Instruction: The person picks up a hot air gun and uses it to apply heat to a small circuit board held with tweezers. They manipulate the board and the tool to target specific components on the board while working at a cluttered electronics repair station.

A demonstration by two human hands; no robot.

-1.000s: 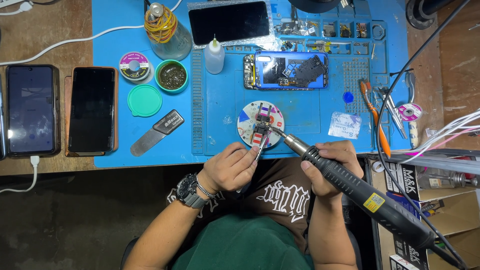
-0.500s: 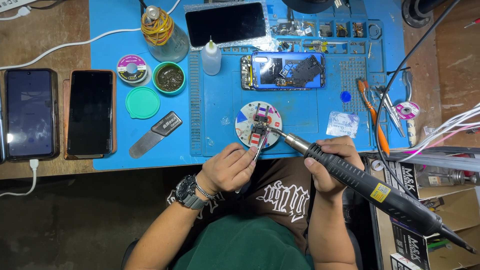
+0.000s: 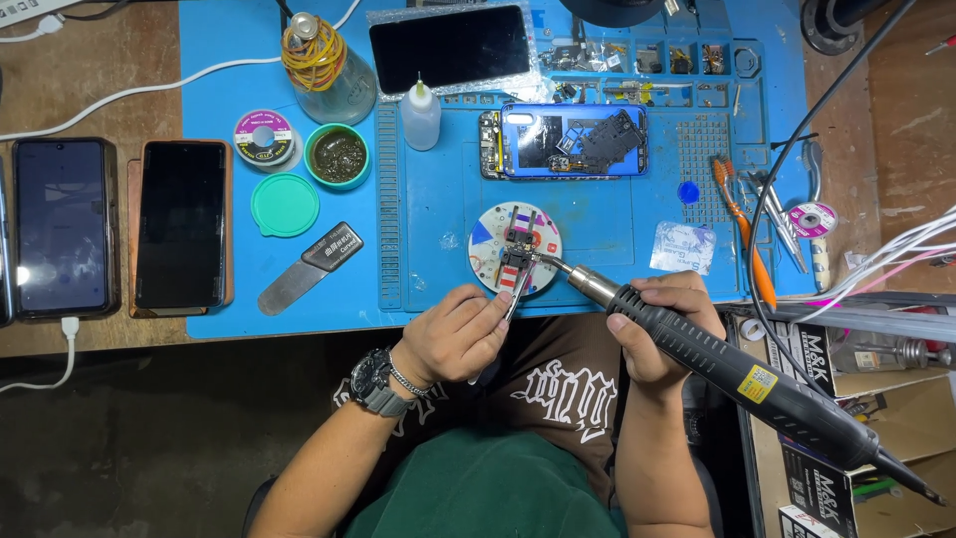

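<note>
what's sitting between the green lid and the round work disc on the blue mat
In the head view, a flat metal pry tool with a black handle lies between the green lid and the round disc.

The setting was an electronics repair workbench, of the kind used for mobile phone servicing. A blue silicone work mat with moulded parts compartments covered a wooden bench. An opened phone lay on the mat with its internals exposed, and a detached screen lay above it. Two intact phones rested at the side. A solder wire spool, a flux tin, a dropper bottle, tweezers and a hot-air handpiece were present.
</note>
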